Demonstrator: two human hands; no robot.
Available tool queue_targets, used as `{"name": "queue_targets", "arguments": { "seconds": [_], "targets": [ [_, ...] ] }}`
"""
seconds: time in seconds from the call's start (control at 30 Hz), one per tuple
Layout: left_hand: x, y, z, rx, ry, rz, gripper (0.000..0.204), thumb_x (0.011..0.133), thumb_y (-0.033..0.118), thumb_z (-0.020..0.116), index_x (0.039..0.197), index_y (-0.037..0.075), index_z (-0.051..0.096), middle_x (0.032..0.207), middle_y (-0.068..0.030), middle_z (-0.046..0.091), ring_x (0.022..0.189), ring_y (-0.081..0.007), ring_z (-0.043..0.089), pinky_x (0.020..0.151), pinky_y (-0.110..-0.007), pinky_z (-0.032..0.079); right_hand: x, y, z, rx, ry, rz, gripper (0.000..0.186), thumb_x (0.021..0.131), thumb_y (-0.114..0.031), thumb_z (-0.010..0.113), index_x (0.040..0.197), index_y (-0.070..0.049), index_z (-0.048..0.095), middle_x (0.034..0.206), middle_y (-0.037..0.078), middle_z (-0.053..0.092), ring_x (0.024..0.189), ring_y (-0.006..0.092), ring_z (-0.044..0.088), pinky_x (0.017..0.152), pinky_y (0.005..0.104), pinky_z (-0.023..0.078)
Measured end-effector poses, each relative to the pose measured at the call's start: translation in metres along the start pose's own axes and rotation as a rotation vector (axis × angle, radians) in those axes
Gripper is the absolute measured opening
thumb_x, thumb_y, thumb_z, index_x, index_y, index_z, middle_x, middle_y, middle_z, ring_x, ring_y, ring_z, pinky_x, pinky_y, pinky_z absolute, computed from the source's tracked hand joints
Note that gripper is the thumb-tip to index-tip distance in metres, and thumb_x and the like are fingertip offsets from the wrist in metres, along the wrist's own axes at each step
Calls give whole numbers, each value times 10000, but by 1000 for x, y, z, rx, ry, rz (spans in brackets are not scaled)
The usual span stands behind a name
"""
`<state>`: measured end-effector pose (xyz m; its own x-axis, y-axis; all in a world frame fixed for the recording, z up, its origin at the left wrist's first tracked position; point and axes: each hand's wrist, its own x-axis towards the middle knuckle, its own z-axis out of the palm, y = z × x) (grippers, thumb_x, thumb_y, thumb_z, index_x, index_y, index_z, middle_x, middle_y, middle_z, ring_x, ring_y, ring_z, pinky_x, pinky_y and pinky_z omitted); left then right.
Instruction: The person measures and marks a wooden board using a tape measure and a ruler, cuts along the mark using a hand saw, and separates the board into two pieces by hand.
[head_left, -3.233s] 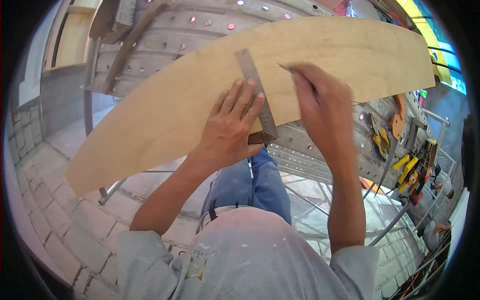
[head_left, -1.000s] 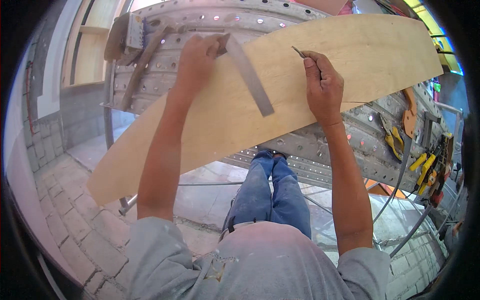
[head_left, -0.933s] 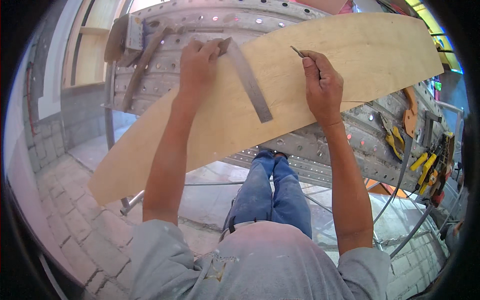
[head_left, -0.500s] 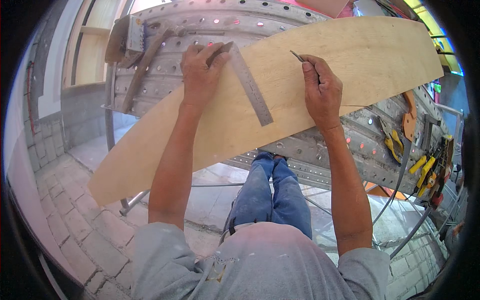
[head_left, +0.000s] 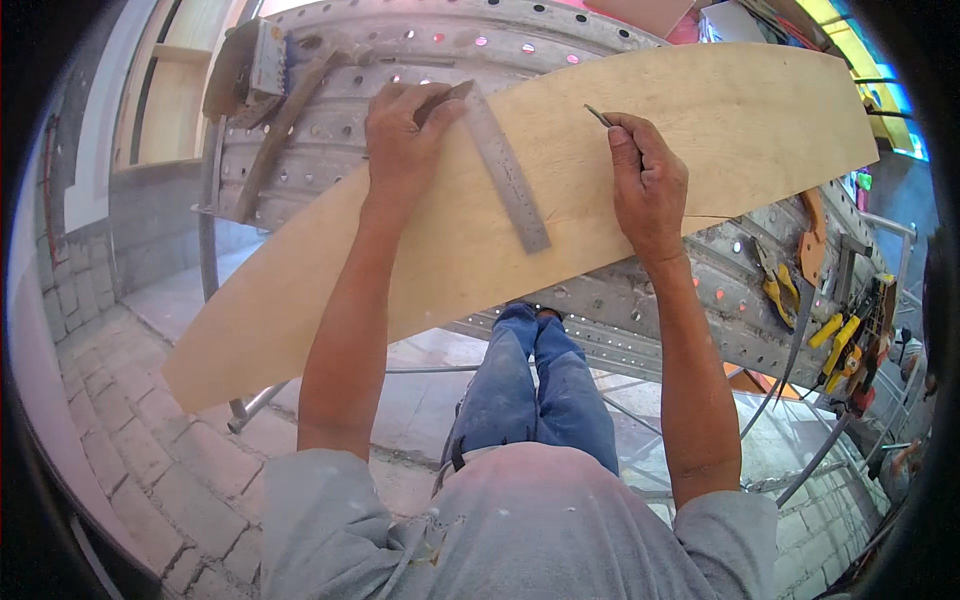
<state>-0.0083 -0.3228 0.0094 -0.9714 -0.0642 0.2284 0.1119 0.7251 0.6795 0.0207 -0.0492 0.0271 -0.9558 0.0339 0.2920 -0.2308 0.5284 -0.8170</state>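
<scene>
A long plywood board [head_left: 760, 120] with a curved far edge lies slantwise across a perforated metal platform [head_left: 600, 300]. On its far edge my left hand [head_left: 403, 140] is closed around the stock of a try square [head_left: 512, 190]. The square's metal blade lies on the board, slanting toward me and to the right. My right hand [head_left: 650, 190] pinches a thin pencil [head_left: 597, 116] above the board, right of the blade. The pencil's tip points up and to the left, apart from the square.
A wooden-handled hammer [head_left: 283, 130] and a small box [head_left: 268, 62] lie at the far left of the platform. At its right end are yellow-handled pliers [head_left: 778, 285], an orange-handled saw [head_left: 811, 245] and several other tools. Paving blocks [head_left: 205, 475] cover the floor at left.
The view has shifted slightly, so the board and tools appear a little displaced. Both hands keep their grips, and the square and pencil stay almost in place.
</scene>
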Motion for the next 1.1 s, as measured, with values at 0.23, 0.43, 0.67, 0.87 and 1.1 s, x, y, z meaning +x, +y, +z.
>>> {"name": "queue_targets", "arguments": {
  "seconds": [0.23, 0.43, 0.67, 0.87, 1.1],
  "targets": [
    [-1, 8, 2, 89, 35, 54, 426, 800, 372, 863, 1052, 42, 765, 1041, -153, 671, 1020, -317, 620, 934, -422, 497, 3, -3, 7, -52, 9, -5, 128, 996, -157, 638, 1050, -62, 705, 856, 176, 718, 754, 352, 704, 676, 415, 531],
    [1, 7, 2, 201, 22, 71, 503, 796, 481, 842, 1033, 50, 740, 1039, -149, 651, 1024, -342, 595, 930, -461, 471, 21, -32, 46, -168, -150, -76, 184, 1000, -214, 579, 1014, -68, 690, 869, 205, 710, 814, 396, 705, 715, 510, 532],
    [0, 0, 3, 266, 25, 98, 538, 812, 526, 810, 1071, 63, 721, 1052, -138, 637, 1043, -341, 582, 940, -465, 458, 31, -49, 84, -429, -343, -76, 203, 992, -212, 573, 1055, -70, 705, 919, 184, 731, 866, 392, 708, 798, 498, 549],
    [-1, 6, 0, 265, 10, 64, 495, 823, 478, 812, 1081, 66, 718, 1071, -136, 628, 1066, -339, 571, 939, -467, 456, 42, -48, 73, -497, -351, -58, 147, 933, -194, 585, 936, -83, 682, 810, 180, 714, 850, 394, 711, 730, 523, 553],
    [-2, 6, 3, 243, 5, 93, 481, 849, 482, 795, 1068, 64, 704, 1064, -139, 620, 1060, -340, 569, 937, -469, 458, 57, -63, 60, -532, -539, -161, 137, 892, -143, 598, 933, -72, 709, 846, 197, 725, 862, 394, 714, 751, 519, 557]
  ]
}}
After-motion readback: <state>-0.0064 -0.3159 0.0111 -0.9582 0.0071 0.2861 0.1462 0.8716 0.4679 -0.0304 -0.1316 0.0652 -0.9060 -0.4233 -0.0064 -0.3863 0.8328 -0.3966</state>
